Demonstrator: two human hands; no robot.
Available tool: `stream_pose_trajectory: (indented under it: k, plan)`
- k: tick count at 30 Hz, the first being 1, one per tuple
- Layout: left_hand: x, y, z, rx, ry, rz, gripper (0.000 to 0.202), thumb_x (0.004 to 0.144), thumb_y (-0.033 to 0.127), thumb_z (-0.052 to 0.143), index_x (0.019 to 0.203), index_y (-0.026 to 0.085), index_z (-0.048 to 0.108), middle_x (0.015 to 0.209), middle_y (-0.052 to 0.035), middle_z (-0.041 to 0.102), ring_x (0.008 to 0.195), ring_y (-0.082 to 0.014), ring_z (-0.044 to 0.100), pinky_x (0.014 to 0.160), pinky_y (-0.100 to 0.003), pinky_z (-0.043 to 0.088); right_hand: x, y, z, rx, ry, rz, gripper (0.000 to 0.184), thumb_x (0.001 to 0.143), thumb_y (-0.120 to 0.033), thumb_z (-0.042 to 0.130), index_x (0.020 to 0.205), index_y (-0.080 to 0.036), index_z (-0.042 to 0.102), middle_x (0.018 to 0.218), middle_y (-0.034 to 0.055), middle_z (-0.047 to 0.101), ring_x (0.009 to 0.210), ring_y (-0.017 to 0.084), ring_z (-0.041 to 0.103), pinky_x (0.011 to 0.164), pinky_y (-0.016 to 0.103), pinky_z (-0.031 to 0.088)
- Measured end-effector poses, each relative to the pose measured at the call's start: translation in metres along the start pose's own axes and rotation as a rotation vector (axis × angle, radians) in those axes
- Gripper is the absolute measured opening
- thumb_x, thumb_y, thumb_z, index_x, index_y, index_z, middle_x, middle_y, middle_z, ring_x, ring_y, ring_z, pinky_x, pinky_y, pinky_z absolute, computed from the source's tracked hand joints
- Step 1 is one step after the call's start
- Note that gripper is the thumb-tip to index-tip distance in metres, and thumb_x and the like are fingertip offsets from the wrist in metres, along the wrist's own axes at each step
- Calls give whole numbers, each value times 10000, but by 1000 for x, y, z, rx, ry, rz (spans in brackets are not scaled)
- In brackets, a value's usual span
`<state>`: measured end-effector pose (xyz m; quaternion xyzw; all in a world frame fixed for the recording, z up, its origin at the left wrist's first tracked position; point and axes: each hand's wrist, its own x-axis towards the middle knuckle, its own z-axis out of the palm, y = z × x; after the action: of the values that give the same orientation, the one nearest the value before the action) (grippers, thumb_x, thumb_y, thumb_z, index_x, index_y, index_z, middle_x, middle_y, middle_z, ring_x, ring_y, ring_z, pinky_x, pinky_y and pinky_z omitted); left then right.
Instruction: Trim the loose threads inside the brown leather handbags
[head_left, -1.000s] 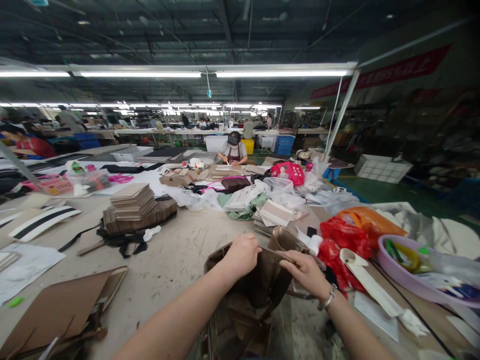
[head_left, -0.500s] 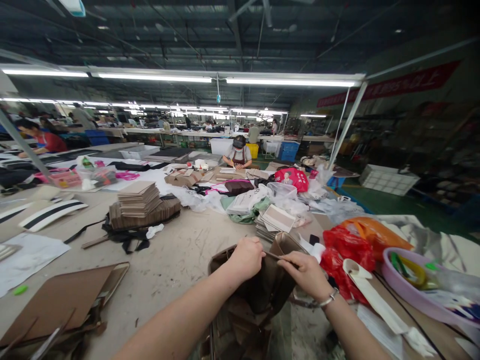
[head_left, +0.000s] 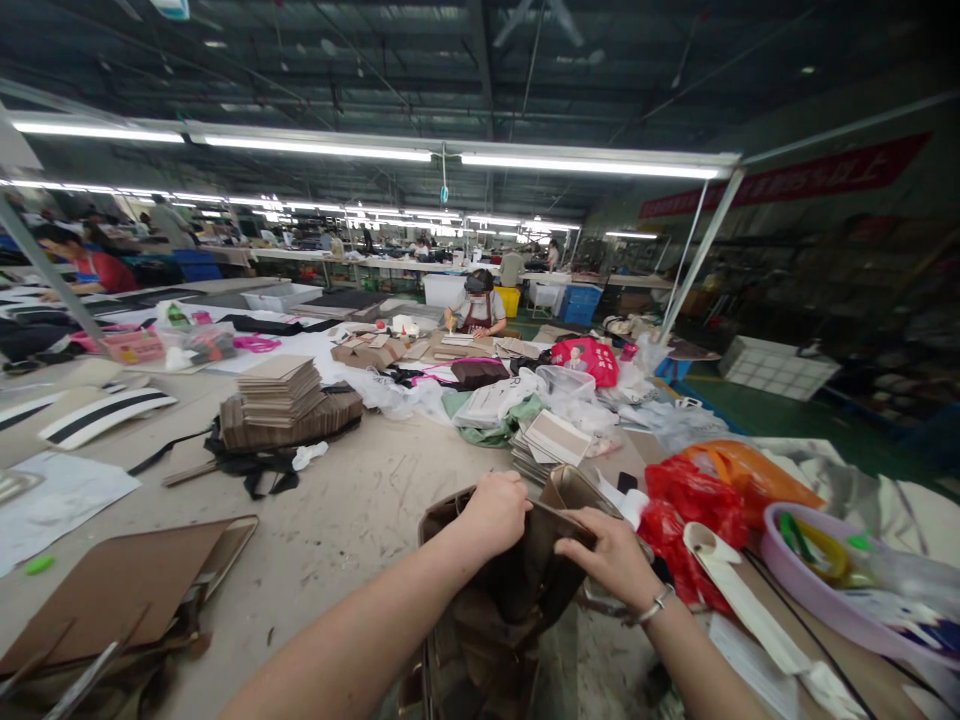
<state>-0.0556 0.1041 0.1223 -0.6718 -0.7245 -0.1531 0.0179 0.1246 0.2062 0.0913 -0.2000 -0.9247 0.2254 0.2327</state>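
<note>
A dark brown bag (head_left: 517, 580) stands upright at the near side of the table, its mouth facing up. My left hand (head_left: 495, 512) is closed on the bag's upper edge, fingers curled over it. On the same edge, a little to the right, my right hand (head_left: 607, 555) pinches the material between thumb and fingers; a bracelet circles that wrist. The bag's lower part drops into shadow between my forearms. Another brown bag (head_left: 112, 590) lies at the lower left, its flat panel up and its thin straps toward me.
Beyond the bag sits a small stack of brown-and-white pieces (head_left: 555, 438). Stacked brown panels (head_left: 281, 395) stand left of centre. At the right are a red plastic bag (head_left: 686, 520) and a lilac basin (head_left: 780, 570). Across the table a person (head_left: 478, 305) works seated.
My right hand's thumb and fingers have opened wider and shifted slightly along the bag's edge. My left hand keeps its hold. The view has shifted slightly.
</note>
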Motion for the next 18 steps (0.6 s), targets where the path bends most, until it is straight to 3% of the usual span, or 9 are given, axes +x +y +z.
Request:
stream_pose_trajectory:
  k: [3,7,11,14,18]
  plan:
    - [1,-1,1,6,4,0,219,818,258,458,749,133,624,818,-73,602,780,-191,572,715,-313,436,2,-2,-4,13,30,16,383,810,-458,522,1096,-213,595,979,59,642,891,203,585,784,316,466]
    - [1,-1,3,4,25,8,214,816,261,466,744,137,626,799,-67,606,758,-186,573,700,-304,437,11,-15,-6,-87,23,-10,395,819,-464,516,1130,-228,574,950,56,641,860,193,582,751,303,470]
    - [0,-2,5,-5,42,-9,216,820,259,468,745,138,629,794,-65,612,767,-184,572,711,-298,436,22,-29,0,-261,-12,-17,276,847,-442,484,961,-251,647,842,25,642,795,169,583,695,266,445]
    - [-1,-4,3,-20,41,-11,233,823,276,471,733,140,638,790,-63,617,762,-179,573,711,-284,437,27,-32,5,-327,-40,6,321,887,-413,419,778,-231,660,751,19,622,730,151,571,645,244,415]
    - [-2,-11,-7,-51,-10,-9,235,805,301,500,715,147,653,772,-60,626,737,-166,572,705,-260,436,30,-26,4,-305,-64,16,360,899,-420,393,759,-221,659,742,21,614,718,141,559,647,231,397]
